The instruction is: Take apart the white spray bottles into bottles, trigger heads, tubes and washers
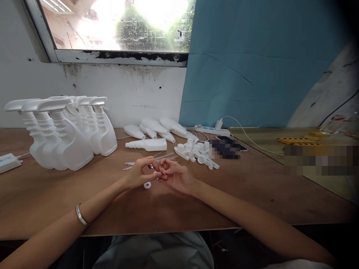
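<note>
Over the middle of the table, my left hand (141,172) and my right hand (181,178) meet at the fingertips. Both have their fingers bent and pinched together. Small white bits show among the fingers, too hidden to name. A white ring-shaped washer (147,185) lies just below my left fingers. Behind the hands, thin white tubes (129,163) are scattered on the wood. A heap of white spray trigger heads (193,151) sits beyond my right hand. One white bottle (154,144) lies on its side behind my left hand.
Several upright white spray bottles (74,145) stand at the left. More white bottles (151,125) lie by the wall. A power strip (214,130) with cables and phones (232,142) are at the back right. Another white power strip (9,162) is at the left edge.
</note>
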{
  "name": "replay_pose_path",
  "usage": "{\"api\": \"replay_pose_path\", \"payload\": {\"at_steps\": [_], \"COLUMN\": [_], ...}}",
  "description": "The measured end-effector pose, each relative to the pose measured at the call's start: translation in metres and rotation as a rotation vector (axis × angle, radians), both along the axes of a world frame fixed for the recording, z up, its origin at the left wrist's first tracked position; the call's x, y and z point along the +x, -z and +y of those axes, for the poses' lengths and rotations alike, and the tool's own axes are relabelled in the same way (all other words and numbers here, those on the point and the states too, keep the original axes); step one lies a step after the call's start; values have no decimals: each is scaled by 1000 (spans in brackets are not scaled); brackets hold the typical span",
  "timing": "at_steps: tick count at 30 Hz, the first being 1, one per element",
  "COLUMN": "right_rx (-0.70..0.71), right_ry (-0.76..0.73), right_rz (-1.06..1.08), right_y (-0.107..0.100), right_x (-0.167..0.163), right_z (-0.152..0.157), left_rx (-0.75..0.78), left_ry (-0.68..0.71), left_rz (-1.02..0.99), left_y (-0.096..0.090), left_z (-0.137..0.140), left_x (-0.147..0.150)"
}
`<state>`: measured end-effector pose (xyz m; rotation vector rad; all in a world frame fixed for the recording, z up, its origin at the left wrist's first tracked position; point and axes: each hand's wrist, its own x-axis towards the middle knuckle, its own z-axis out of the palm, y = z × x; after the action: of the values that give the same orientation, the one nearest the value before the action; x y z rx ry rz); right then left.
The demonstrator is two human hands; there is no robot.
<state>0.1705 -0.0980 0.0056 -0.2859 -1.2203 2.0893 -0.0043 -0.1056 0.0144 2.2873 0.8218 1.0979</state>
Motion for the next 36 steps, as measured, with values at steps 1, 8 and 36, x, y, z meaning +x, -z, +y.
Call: {"api": "replay_pose_path", "payload": {"at_steps": [1, 8, 36], "right_rx": [-1, -31, 111], "right_ry": [-1, -50, -50], "right_rz": [4, 19, -18], "right_y": [0, 0, -2], "right_x": [0, 2, 3], "right_z": [0, -1, -4], "left_rx": [9, 77, 90], "left_ry": [2, -49, -40], "left_rz": [7, 6, 59], "left_y": [0, 2, 0], "left_z": [0, -5, -8], "left_x": [0, 6, 8]}}
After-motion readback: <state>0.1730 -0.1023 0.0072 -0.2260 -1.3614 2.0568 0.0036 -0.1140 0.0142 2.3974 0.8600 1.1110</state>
